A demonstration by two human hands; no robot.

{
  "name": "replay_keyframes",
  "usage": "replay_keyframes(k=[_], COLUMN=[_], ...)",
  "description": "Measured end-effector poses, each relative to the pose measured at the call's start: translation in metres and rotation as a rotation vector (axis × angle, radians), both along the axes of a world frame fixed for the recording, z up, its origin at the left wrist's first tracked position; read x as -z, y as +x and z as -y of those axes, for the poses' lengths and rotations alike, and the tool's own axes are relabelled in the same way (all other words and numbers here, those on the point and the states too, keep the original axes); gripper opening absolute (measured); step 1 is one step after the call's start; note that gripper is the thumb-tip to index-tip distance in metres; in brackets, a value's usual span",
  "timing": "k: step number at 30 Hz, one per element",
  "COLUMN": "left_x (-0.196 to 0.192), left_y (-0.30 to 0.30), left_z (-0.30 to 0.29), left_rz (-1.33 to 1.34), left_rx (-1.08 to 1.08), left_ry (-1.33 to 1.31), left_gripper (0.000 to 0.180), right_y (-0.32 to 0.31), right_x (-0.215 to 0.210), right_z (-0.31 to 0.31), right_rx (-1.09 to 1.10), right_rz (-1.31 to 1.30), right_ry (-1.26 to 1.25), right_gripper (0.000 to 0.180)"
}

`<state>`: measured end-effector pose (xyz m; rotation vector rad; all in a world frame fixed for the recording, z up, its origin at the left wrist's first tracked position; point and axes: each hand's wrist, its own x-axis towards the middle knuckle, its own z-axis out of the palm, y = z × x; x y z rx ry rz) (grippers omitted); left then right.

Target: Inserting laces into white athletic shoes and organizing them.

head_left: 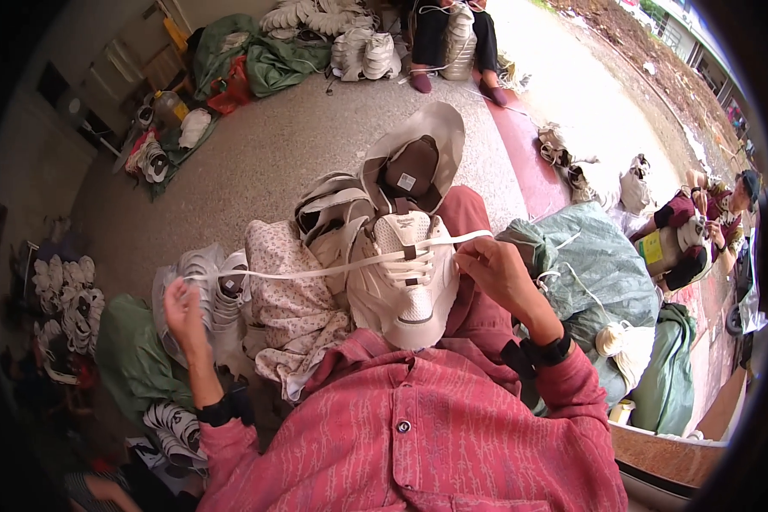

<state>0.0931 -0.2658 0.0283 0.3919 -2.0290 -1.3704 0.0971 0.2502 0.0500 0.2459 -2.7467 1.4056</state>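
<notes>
On my lap lies a beige shoe upper [407,290] with no sole visible, its toe toward me and its tongue standing up at the far end. A flat white shoelace [303,274] crosses its lower eyelets and stretches out to the left. My left hand [186,311] pinches that lace well to the left of the upper. Beside the upper's right edge, my right hand [495,269] is closed on the lace's other side, close to the eyelets. More beige uppers [337,218] are stacked just behind and left of it, on a floral cloth [286,316].
A green sack [602,264] with a bundle of white laces [627,346] stands on my right. Nested uppers [218,286] sit at my left. Two people sit nearby, one ahead [452,43], one far right [712,226]. Piles of uppers [363,53] lie ahead.
</notes>
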Motion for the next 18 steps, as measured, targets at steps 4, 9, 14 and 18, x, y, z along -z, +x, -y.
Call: replay_keyframes(k=[4, 9, 14, 18], left_x=[-0.018, -0.056, -0.052, -0.054], left_y=[-0.006, -0.016, -0.031, -0.033], left_z=[-0.098, -0.195, -0.24, -0.252], left_rz=[0.054, 0.008, -0.167, -0.182], left_rx=[0.331, 0.824, 0.87, 0.878], left_ry=[-0.168, -0.314, -0.543, -0.692], left_gripper=[0.029, 0.026, 0.024, 0.017], right_y=[-0.002, -0.01, -0.014, -0.016], right_x=[-0.009, -0.018, -0.034, -0.037], right_z=[0.016, 0.033, 0.038, 0.04], right_rx=[0.096, -0.172, -0.28, -0.358], right_rz=[-0.07, -0.508, -0.532, -0.528], right_ry=[-0.012, 0.311, 0.495, 0.695], right_gripper=[0.015, 0.01, 0.015, 0.023])
